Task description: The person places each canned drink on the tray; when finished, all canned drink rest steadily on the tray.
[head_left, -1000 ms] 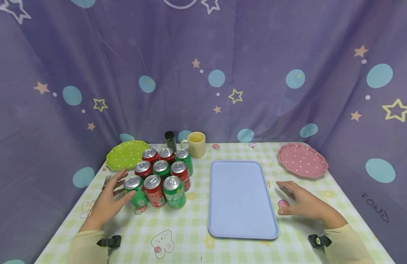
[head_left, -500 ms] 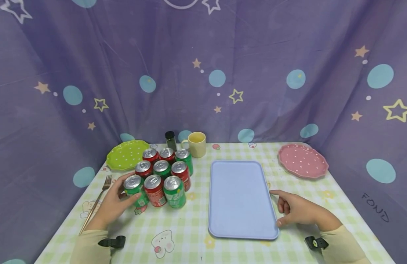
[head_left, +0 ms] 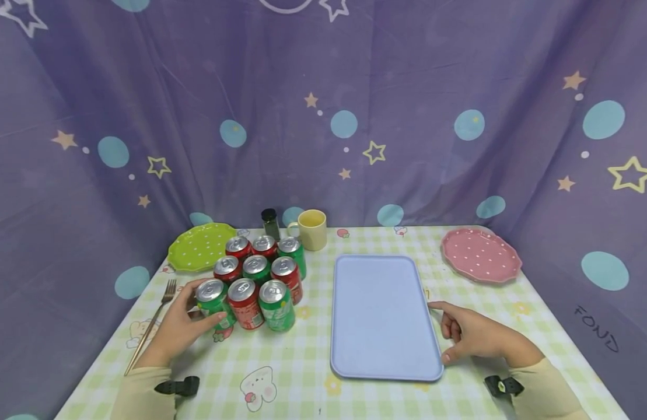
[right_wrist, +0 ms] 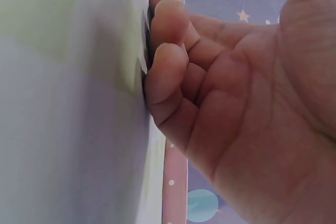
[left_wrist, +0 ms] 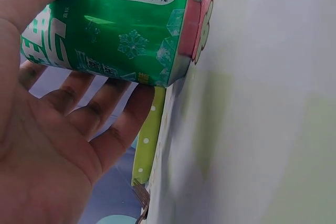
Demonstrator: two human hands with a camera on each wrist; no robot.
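Observation:
A green soda can [head_left: 216, 304] stands at the front left corner of a block of several red and green cans. My left hand [head_left: 177, 326] holds it, thumb across the near side and fingers behind. The left wrist view shows the green can [left_wrist: 118, 32] from its side, my thumb over it and fingers beneath. To the right lies a flat light-blue tray [head_left: 384, 315]. My right hand [head_left: 475, 333] rests beside its right edge, index fingertip and thumb tip at the rim. In the right wrist view the lower fingers [right_wrist: 167, 74] curl loosely close to the tablecloth.
A gold fork [head_left: 151, 326] lies left of my left hand. Behind the cans are a green dotted plate [head_left: 199, 248], a black-capped jar [head_left: 270, 224] and a yellow mug [head_left: 313, 231]. A pink dotted plate [head_left: 481, 255] sits at the back right. A purple curtain [head_left: 423, 76] surrounds the table.
My left hand has moved in from beside the can and closed round it. My right hand has come left to the tray's edge, its lower fingers curling. Cans and tray look unmoved.

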